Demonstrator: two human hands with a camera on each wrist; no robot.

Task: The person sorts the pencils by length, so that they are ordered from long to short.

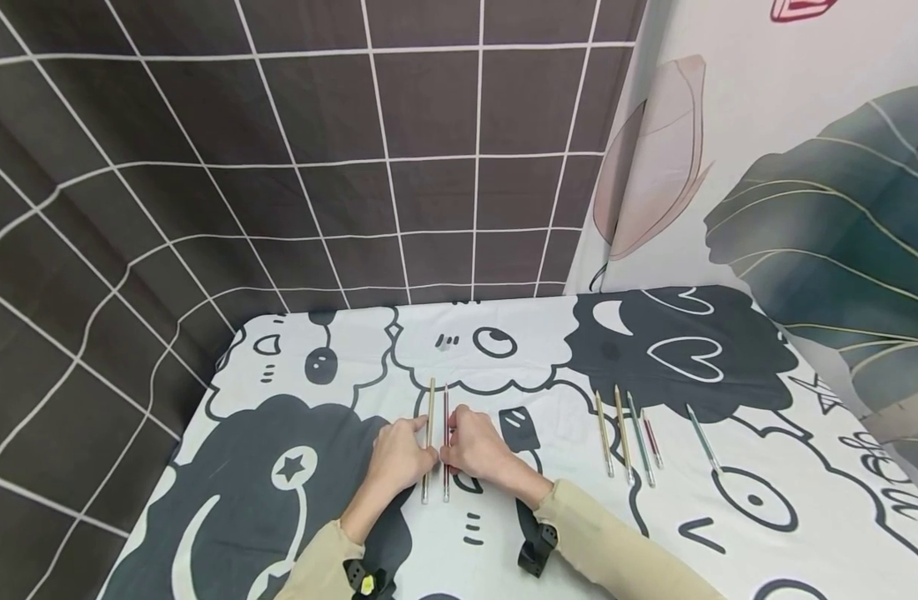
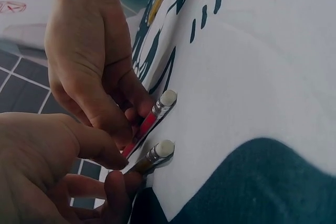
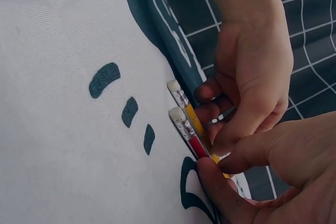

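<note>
Two pencils lie side by side on the patterned cloth, roughly parallel, with their eraser ends toward me. My left hand (image 1: 398, 454) pinches the yellow pencil (image 1: 431, 408) between thumb and fingers. Just to its right, my right hand (image 1: 477, 446) pinches the red pencil (image 1: 446, 404). The hands nearly meet between the two shafts. In the left wrist view, white erasers in silver ferrules cap the red pencil (image 2: 148, 125) and the yellow pencil (image 2: 156, 156). Fingers hide the middle of both shafts in the wrist views.
On the right lie two yellow pencils (image 1: 604, 432), a green pencil (image 1: 642, 440) and a short red pencil (image 1: 652, 439). A teal pencil (image 1: 703, 440) lies apart, farther right. A dark gridded curtain (image 1: 436, 196) hangs behind the black-and-white cloth (image 1: 534, 362).
</note>
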